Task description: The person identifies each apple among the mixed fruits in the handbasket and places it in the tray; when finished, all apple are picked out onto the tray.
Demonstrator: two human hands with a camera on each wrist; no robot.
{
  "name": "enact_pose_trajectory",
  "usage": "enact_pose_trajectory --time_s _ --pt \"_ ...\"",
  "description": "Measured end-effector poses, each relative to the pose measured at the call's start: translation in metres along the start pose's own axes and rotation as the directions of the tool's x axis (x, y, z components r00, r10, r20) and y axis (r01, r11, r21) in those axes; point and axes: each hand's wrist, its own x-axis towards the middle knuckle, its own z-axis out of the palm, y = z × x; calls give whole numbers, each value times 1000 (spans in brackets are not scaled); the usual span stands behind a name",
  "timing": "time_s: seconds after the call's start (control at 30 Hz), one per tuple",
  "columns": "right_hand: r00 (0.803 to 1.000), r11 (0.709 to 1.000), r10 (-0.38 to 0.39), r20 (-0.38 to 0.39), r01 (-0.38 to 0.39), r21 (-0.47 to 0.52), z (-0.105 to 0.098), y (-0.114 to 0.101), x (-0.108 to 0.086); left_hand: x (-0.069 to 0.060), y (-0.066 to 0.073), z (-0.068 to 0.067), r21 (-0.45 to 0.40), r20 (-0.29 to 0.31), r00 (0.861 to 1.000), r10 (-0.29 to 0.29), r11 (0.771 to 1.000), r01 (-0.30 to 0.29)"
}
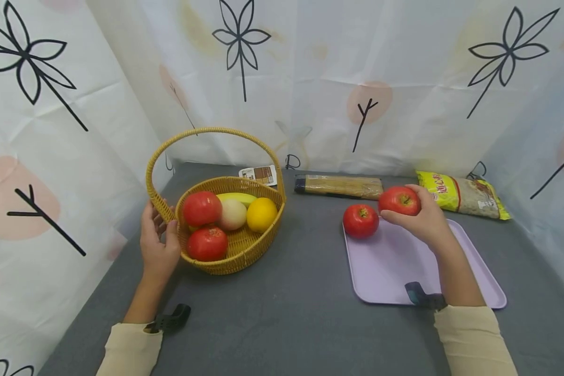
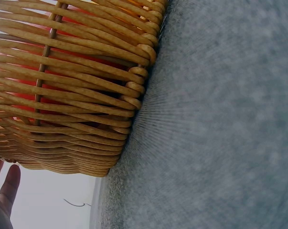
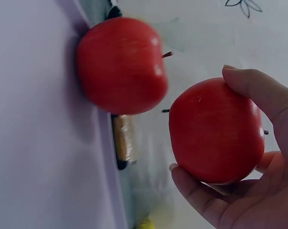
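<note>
My right hand [image 1: 420, 216] grips a red apple [image 1: 399, 201] above the far part of the lilac tray [image 1: 387, 277]; the right wrist view shows thumb and fingers around this apple [image 3: 215, 131]. A second red apple [image 1: 360, 221] rests at the tray's far left corner. At the wicker basket's [image 1: 235, 261] left side, my left hand [image 1: 159, 245] is beside the handle base, fingers relaxed and partly hidden behind it. Inside the basket are two red fruits [image 1: 208, 243], a pale round fruit [image 1: 233, 214], a yellow-orange fruit [image 1: 261, 214] and a yellow banana-like fruit [image 1: 237, 198].
Behind the tray lie a wrapped bundle of noodles [image 1: 343, 186] and a yellow bag [image 1: 465, 196]. A small white and brown packet [image 1: 259, 175] lies behind the basket. Patterned white curtains [image 1: 324, 89] border the grey table [image 1: 282, 313].
</note>
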Motion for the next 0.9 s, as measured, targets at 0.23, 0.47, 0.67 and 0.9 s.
enact_pose_trajectory --time_s 0.23,0.47,0.67,0.9 --pt "994 996 84 63 -81 -47 4 21 9 -2 0 0 -1 -2 1000 -9 1000 9" --pt "996 996 68 63 -63 -68 9 34 15 0 0 0 1 -1 1000 -13 1000 13" --pt "995 995 66 78 -60 -78 12 43 19 1 2 0 4 7 1000 -4 1000 4" --pt "994 995 65 92 -58 -78 14 44 19 1 1 0 -2 2 1000 9 1000 -9"
